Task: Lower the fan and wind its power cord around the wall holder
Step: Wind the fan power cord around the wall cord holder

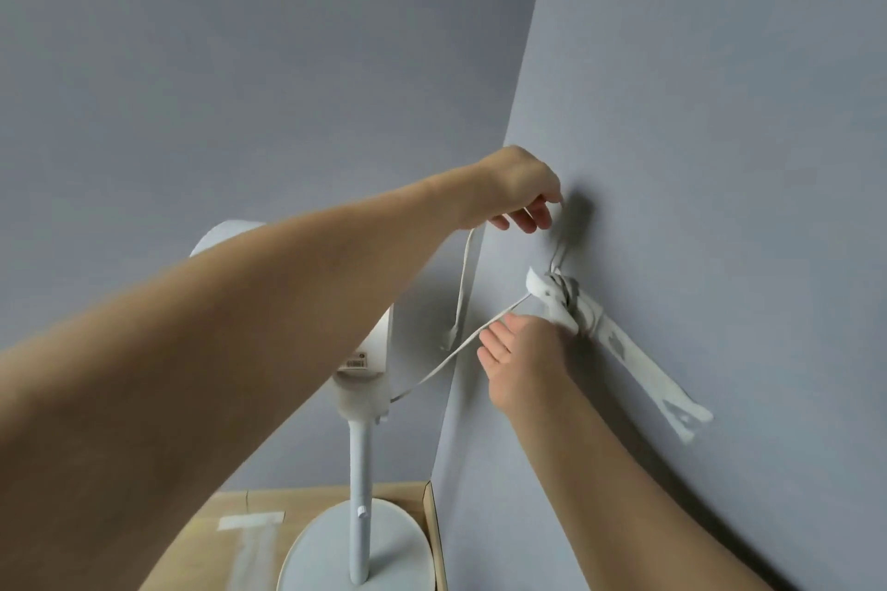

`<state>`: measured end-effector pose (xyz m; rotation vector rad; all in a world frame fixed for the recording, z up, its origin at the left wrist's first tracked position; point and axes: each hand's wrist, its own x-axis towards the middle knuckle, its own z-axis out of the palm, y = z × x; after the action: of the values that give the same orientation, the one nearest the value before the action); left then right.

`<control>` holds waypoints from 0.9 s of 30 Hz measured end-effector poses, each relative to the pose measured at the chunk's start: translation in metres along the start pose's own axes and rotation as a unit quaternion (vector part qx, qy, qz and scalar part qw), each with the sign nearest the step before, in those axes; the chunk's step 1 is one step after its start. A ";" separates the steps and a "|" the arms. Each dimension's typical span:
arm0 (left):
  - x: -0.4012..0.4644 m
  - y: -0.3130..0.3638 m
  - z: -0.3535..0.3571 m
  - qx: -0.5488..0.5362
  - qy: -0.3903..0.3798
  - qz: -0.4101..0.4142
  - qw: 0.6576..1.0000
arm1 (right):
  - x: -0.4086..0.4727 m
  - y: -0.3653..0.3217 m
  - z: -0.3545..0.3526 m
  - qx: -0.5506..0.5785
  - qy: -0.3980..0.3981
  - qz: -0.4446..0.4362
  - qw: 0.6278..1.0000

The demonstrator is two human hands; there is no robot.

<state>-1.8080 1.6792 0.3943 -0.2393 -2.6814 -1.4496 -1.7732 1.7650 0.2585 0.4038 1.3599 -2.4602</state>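
Looping thick round the wall holder (583, 310), the white power cord (449, 358) sags.

Head view, corner of two grey walls. Left hand (521, 187) raised near the right wall, fingers pinching the white power cord (463, 283); the cord's free end with the plug hangs down from it. Right hand (521, 353) lower, pressed against the wall holder (619, 341), a white bar fixed to the right wall and tilted down to the right. Several turns of cord wrapped around the holder's upper end, just above the right hand. One strand runs from the wraps past the right hand's fingers down to the fan (365, 350). Fan is white, on a pole with a round base, standing on a cardboard box (230, 537) in the corner. Left forearm covers part of the fan head.
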 end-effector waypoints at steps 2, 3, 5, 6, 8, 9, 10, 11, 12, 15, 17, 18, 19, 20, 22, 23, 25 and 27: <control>-0.011 0.015 0.006 0.016 -0.044 0.027 0.999 | -0.010 0.001 -0.004 -0.063 0.033 -0.055 0.996; -0.015 0.020 0.008 0.026 -0.060 0.032 0.997 | -0.015 0.005 -0.006 -0.100 0.031 -0.093 0.990; -0.025 0.032 0.015 0.063 -0.089 0.038 0.993 | -0.030 0.011 -0.014 -0.147 -0.015 -0.151 0.977; -0.027 0.033 0.017 0.080 -0.100 0.036 0.991 | -0.033 0.014 -0.015 -0.162 -0.041 -0.167 0.972; -0.034 0.042 0.025 0.114 -0.119 0.038 0.986 | -0.045 0.012 -0.018 -0.173 -0.088 -0.206 0.959; -0.036 0.044 0.028 0.126 -0.124 0.040 0.984 | -0.046 0.010 -0.019 -0.172 -0.111 -0.225 0.953; -0.038 0.047 0.032 0.135 -0.126 0.042 0.982 | -0.047 0.009 -0.020 -0.163 -0.123 -0.234 0.951; -0.040 0.049 0.034 0.143 -0.125 0.043 0.981 | -0.047 0.008 -0.020 -0.150 -0.129 -0.230 0.953; -0.041 0.050 0.036 0.153 -0.121 0.045 0.980 | -0.048 0.008 -0.022 -0.133 -0.134 -0.223 0.956; -0.041 0.045 0.037 0.167 -0.088 0.043 0.981 | -0.055 0.010 -0.027 -0.049 -0.066 -0.221 0.972; -0.037 0.033 0.037 0.173 -0.047 0.038 0.983 | -0.059 0.015 -0.035 -0.024 0.027 -0.238 0.970; -0.034 0.025 0.038 0.183 -0.023 0.035 0.982 | -0.061 0.020 -0.040 -0.023 0.069 -0.250 0.966; -0.030 0.015 0.039 0.197 -0.002 0.030 0.980 | -0.064 0.025 -0.045 -0.018 0.102 -0.261 0.960; -0.028 0.005 0.042 0.210 0.011 0.021 0.977 | -0.067 0.031 -0.052 -0.012 0.126 -0.276 0.953; -0.023 -0.013 0.048 0.221 0.010 0.006 0.975 | -0.072 0.044 -0.065 0.000 0.151 -0.293 0.944; -0.021 -0.020 0.050 0.217 0.008 0.004 0.976 | -0.074 0.050 -0.070 0.007 0.152 -0.294 0.944; -0.019 -0.028 0.053 0.202 0.014 0.014 0.979 | -0.076 0.061 -0.076 0.007 0.149 -0.293 0.944; -0.016 -0.032 0.056 0.203 0.024 0.030 0.978 | -0.075 0.070 -0.080 -0.026 0.145 -0.285 0.947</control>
<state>-1.7981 1.7075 0.3349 -0.2460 -2.8209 -0.8510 -1.6694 1.8075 0.1926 0.4164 1.8784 -2.8956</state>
